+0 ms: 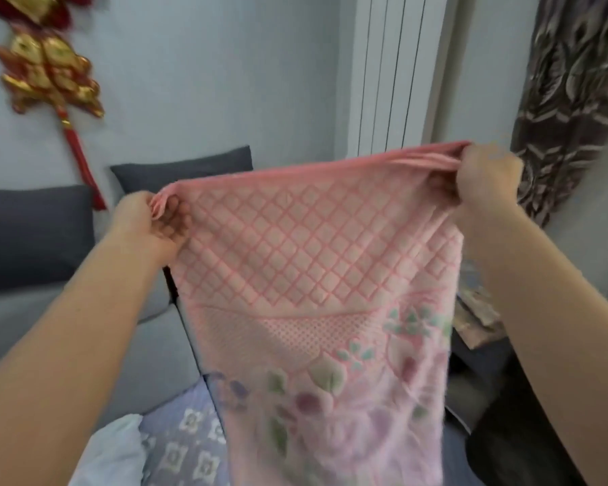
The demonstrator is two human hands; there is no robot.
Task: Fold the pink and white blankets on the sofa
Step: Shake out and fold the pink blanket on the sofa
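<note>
we hold the pink blanket (316, 275) up over the grey sofa (162, 345), left hand (148, 222) and right hand (485, 177) each pinching a bunched top corner.

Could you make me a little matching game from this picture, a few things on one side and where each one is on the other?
Things:
1. pink blanket
2. red and gold ornament
3. dark grey cushion
4. patterned curtain

Places:
A. hanging on the wall, upper left
B. held up by its top corners in the left hand and right hand
C. far right of the room
D. on the sofa, behind the blanket

Pairs: 1-B, 2-A, 3-D, 4-C
</note>
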